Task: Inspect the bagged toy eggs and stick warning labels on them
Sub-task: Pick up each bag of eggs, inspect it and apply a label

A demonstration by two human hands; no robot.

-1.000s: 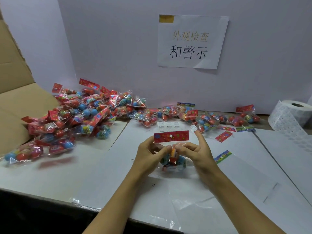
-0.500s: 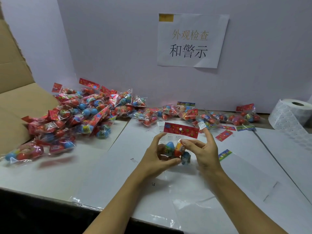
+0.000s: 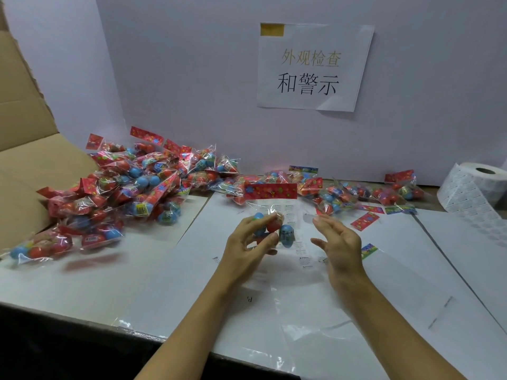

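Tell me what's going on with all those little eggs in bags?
A person is checking bags of toy eggs at a white table. The left hand grips one bag of eggs by its eggs, red header card up. The right hand hovers open beside it, not touching. A big pile of bags waits on the left, and a roll of labels sits far right.

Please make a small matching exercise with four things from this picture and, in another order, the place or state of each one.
Things:
1. left hand
2. right hand
3. label roll
4. paper sign

Places or states:
A. on the back wall
B. holds a bag of toy eggs
C. at the far right edge
D. open, holds nothing

Pairs: 1-B, 2-D, 3-C, 4-A
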